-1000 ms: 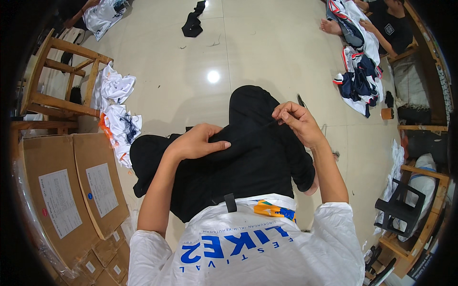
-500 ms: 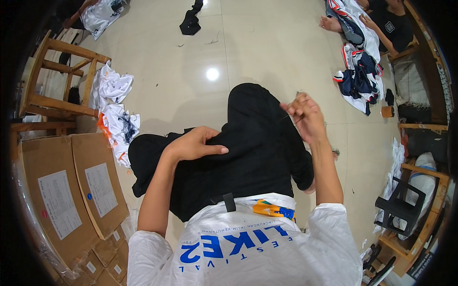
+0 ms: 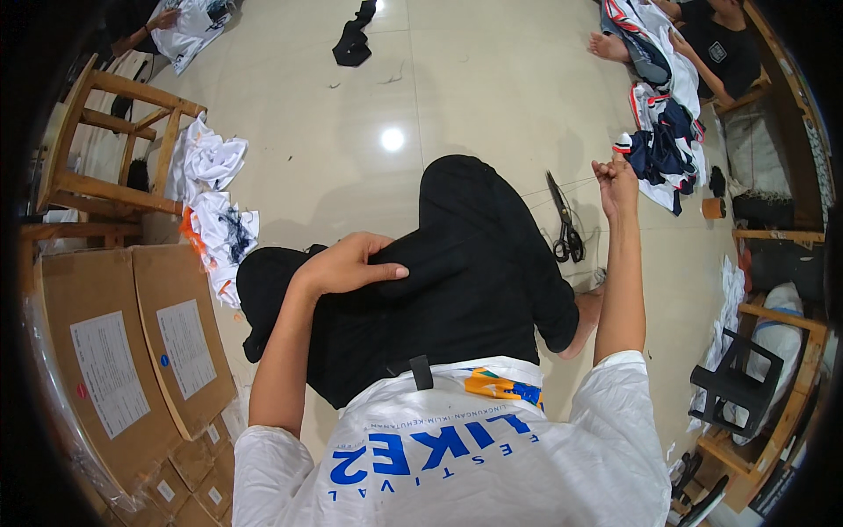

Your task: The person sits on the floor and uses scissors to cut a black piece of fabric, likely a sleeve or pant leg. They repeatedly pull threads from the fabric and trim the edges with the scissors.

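My left hand (image 3: 351, 265) lies over my lap, its thumb on top and its fingers curled into a black cloth (image 3: 421, 268). The cloth blends with my black trousers (image 3: 470, 198), so its edges are hard to make out. Out to the right, my right hand (image 3: 617, 183) is raised with its fingers pinched together. A fine thread (image 3: 562, 186) runs taut from those fingers back toward my lap. Whether a needle is in the pinch is too small to tell. Black-handled scissors (image 3: 569, 239) lie on the floor between my knee and my right forearm.
Cardboard boxes (image 3: 88, 272) and a wooden stool (image 3: 132, 180) stand at left, beside white garments (image 3: 211, 162). Ahead lies a black cloth piece (image 3: 353, 46). Far right, a person (image 3: 720, 48) sits by navy-and-white garments (image 3: 663, 149); another person's arm shows far left. A black plastic stool (image 3: 742, 382) is at right.
My right hand has swung outward to the right and slightly up, drawing the thread out. The scissors, hidden before, now show. My left hand has shifted slightly left on the cloth.
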The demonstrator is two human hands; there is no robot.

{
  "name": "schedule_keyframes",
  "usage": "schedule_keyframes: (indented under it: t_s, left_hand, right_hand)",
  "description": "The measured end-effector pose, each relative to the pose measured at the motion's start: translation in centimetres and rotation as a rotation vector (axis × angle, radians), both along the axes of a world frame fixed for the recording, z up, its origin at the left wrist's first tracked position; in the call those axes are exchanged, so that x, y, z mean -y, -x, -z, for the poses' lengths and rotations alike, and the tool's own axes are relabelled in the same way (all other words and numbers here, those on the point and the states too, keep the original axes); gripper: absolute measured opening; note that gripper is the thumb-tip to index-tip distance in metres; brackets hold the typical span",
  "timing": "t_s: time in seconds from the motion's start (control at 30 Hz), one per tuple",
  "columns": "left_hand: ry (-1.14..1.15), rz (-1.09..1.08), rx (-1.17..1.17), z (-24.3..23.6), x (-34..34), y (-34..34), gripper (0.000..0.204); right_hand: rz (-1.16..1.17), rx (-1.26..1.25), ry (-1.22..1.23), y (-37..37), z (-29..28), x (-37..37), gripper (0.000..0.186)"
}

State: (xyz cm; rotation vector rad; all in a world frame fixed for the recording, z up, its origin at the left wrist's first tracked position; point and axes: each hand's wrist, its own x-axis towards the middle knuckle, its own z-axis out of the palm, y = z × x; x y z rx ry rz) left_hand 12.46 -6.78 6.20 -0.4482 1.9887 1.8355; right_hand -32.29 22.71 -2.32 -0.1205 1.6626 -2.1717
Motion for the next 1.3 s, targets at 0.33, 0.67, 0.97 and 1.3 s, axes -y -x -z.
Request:
schedule_keyframes:
  t_s: [0.33,0.67,0.97,1.3]
  left_hand:
    - [0.003,-0.002,-0.012,0.1,-0.4,1.1,0.034]
    - [0.004,-0.005,-0.093,0.9,-0.7,1.5,0.030]
    - [0.216,0.027,0.022,0.3,-0.8,1.4,0.047]
    - [0.357,-0.345,-0.224,1.8,-5.5,7.1,0.042]
  right_hand:
    - [-0.826,-0.926,-1.281,-9.6,-5.3,0.8,0.055]
    - [-0.909,-1.034,-0.461,-17.9,-9.8,7.3,0.048]
    - [-1.007,-0.959,-0.485,-19.7,-8.2,11.0,0.010]
    - [-0.901,-0.520,-0.508,-17.8,-10.0,6.2,0.009]
